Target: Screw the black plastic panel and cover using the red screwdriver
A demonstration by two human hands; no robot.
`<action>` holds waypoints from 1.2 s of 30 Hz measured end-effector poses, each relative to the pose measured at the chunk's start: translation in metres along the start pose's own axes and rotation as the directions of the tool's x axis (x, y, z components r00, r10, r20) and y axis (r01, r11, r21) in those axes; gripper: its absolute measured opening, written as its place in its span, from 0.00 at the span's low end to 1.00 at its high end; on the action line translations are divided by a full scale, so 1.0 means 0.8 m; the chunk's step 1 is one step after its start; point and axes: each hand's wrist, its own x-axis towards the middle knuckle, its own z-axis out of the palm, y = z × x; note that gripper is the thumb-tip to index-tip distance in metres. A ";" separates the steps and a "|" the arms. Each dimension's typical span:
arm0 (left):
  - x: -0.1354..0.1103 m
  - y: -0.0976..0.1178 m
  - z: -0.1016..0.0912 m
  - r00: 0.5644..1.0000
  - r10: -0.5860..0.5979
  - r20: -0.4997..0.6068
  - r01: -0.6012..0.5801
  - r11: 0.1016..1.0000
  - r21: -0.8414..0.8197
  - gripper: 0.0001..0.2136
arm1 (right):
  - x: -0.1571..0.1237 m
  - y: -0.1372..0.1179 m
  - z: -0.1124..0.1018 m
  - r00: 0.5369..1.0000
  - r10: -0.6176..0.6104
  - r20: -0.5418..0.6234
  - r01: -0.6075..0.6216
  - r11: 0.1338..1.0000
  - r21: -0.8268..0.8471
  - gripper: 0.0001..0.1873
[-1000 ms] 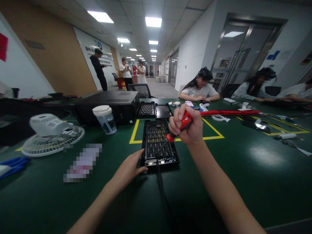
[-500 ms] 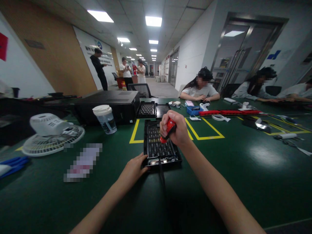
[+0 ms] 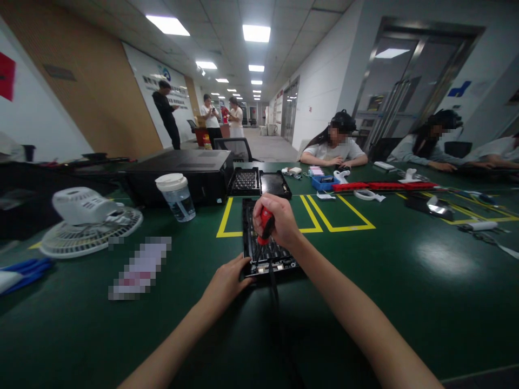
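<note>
A black opened device [image 3: 279, 258] with rows of small parts inside lies on the green table [image 3: 385, 281], a black cable running from its near edge toward me. My right hand [image 3: 278, 220] is closed round a red-handled screwdriver [image 3: 264, 220], whose tip points down into the device's near left part. My left hand [image 3: 227, 280] rests with fingers against the device's near left corner, steadying it.
A white desk fan [image 3: 87, 221] lies at the left, a lidded plastic cup [image 3: 176, 197] and a black box [image 3: 182, 173] behind. Two black trays [image 3: 259, 182] sit beyond the device. Yellow tape marks the table. Seated people work at the far right; others stand in the corridor.
My right hand has come down and leftward with the screwdriver, from above the device's far right to its near left part. My left hand has closed in on the device's corner.
</note>
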 end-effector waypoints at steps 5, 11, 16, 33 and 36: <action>0.000 0.002 0.000 1.000 0.001 -0.007 -0.001 1.000 -0.019 0.19 | 0.000 0.000 -0.001 1.000 0.008 -0.003 -0.008 1.000 0.001 0.14; 0.000 0.004 -0.001 1.000 -0.007 0.021 0.006 0.999 0.052 0.20 | 0.001 0.004 -0.002 1.000 0.006 0.014 -0.006 1.000 0.010 0.14; 0.001 0.003 0.000 0.999 0.011 0.043 -0.017 0.986 0.165 0.21 | 0.002 0.007 -0.003 1.000 0.012 0.011 -0.012 1.000 -0.003 0.14; 0.002 -0.001 0.004 0.998 0.058 0.033 -0.064 0.972 0.227 0.21 | 0.002 0.009 -0.002 1.000 0.015 0.012 -0.015 1.000 -0.026 0.14; 0.002 0.001 0.002 0.998 0.053 0.037 -0.060 0.973 0.221 0.21 | 0.002 0.010 -0.002 1.000 0.020 0.009 -0.020 0.999 -0.034 0.14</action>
